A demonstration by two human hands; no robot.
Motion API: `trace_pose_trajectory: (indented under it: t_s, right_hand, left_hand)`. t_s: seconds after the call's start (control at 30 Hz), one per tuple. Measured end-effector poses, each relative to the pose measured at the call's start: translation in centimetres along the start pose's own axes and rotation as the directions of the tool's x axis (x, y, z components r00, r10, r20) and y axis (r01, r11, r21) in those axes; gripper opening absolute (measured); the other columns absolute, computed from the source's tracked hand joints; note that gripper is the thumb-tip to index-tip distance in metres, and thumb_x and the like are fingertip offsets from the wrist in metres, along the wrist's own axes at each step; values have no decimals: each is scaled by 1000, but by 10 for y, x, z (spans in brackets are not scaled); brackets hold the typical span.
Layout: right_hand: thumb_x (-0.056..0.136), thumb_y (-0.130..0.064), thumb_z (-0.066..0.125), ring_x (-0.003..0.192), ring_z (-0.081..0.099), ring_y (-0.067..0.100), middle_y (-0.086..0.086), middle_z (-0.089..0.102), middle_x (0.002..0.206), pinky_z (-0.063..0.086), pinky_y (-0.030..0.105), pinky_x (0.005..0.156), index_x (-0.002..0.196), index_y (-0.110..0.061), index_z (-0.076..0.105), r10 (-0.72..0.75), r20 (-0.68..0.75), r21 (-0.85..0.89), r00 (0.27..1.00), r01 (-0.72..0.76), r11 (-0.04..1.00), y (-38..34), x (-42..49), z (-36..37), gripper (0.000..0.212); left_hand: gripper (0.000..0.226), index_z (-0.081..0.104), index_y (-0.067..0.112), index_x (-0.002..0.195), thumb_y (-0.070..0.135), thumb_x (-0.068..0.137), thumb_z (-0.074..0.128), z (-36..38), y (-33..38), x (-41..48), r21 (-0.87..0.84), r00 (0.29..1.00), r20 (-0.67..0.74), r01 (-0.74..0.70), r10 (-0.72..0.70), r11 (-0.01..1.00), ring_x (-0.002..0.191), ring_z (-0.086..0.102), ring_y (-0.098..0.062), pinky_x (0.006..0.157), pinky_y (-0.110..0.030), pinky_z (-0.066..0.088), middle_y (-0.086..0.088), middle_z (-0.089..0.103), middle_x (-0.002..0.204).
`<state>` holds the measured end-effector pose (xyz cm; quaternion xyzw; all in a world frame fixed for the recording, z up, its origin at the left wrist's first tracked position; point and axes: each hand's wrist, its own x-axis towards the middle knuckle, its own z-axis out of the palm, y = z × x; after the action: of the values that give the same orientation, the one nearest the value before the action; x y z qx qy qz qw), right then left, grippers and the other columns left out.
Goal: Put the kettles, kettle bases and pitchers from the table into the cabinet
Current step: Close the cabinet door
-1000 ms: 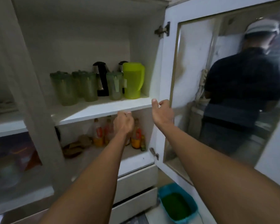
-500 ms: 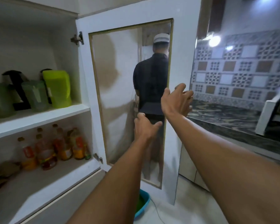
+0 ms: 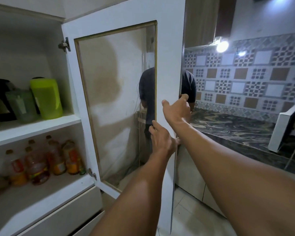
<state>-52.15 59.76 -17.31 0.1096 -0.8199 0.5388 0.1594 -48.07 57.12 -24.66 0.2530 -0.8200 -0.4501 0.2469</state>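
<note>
1 s back, both hands hover at the shelf [image 3: 41, 126] edge. Now the right hand [image 3: 176, 111] hooks round the free edge of the cabinet door [image 3: 167, 65], and the left hand [image 3: 160, 142] grips it just below. View swings right.

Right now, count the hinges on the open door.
2. Top hinge at the upper left corner of the door; bottom hinge at its lower left, beside the bottles. None seems hidden.
</note>
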Motion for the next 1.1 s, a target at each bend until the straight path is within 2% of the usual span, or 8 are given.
trace_pose_trajectory:
  t_s: [0.2,0.37,0.43,0.5,0.6,0.73,0.87,1.1]
  right_hand:
    - [89,-50,58,95,64,30,7,65,109,41,34,68,111,-12,51,-198,-30,-59,980,196,979,-15,-41,-5,45]
    - [85,-48,61,72,63,23,-2,65,79,52,36,69,88,-13,55,-405,-24,31,914,405,914,-42,-104,-3,35]
    - [83,-44,62,65,62,22,-5,61,68,52,36,67,78,-16,53,-486,-7,67,874,486,872,-62,-136,1,30]
    - [82,-39,61,66,62,25,-3,60,65,52,36,68,76,-19,53,-540,24,110,841,535,838,-86,-176,11,22]
    - [81,-32,61,79,64,31,7,69,81,40,30,66,85,-15,60,-569,91,177,817,549,817,-127,-239,38,17]
    - [84,-24,62,85,63,30,8,65,100,40,32,65,104,-14,54,-596,197,239,778,551,799,-181,-312,81,24]
    - [85,-15,64,99,58,33,14,53,118,50,37,68,119,-13,41,-701,246,260,670,651,713,-226,-355,120,41]
    - [85,-25,73,109,49,35,19,29,136,52,32,74,134,-25,34,-847,300,175,439,848,501,-272,-386,187,62]
  left_hand:
    - [130,-2,9,154,42,65,86,-13,-25,-32,99,993,-101,71,-61,993,140,34,-40,110,-49,40,-17,11,159]
    - [91,10,0,154,29,88,65,-53,-54,-88,199,939,-335,-11,79,980,138,42,-36,109,-40,40,-19,32,156]
    - [82,23,0,149,29,85,66,-86,-69,-109,259,911,-391,-27,131,965,124,55,-35,100,-40,46,-18,53,139]
    - [59,42,6,134,25,83,63,-131,-89,-131,294,906,-395,-30,150,955,101,66,-32,83,-38,49,-14,68,108]
    - [33,57,11,111,21,79,60,-209,-121,-156,348,909,-396,21,127,937,81,67,-35,72,-36,51,-13,71,83]
    - [19,63,7,99,16,82,62,-294,-163,-175,316,873,-485,119,53,941,85,69,-33,66,-30,48,-11,73,86]
    - [23,59,7,104,18,83,64,-357,-193,-175,237,827,-556,248,-78,940,95,67,-31,73,-36,54,-11,71,96]
    - [29,53,9,122,16,94,53,-423,-227,-152,163,734,-644,406,-215,899,113,60,-35,92,-47,54,-14,61,123]
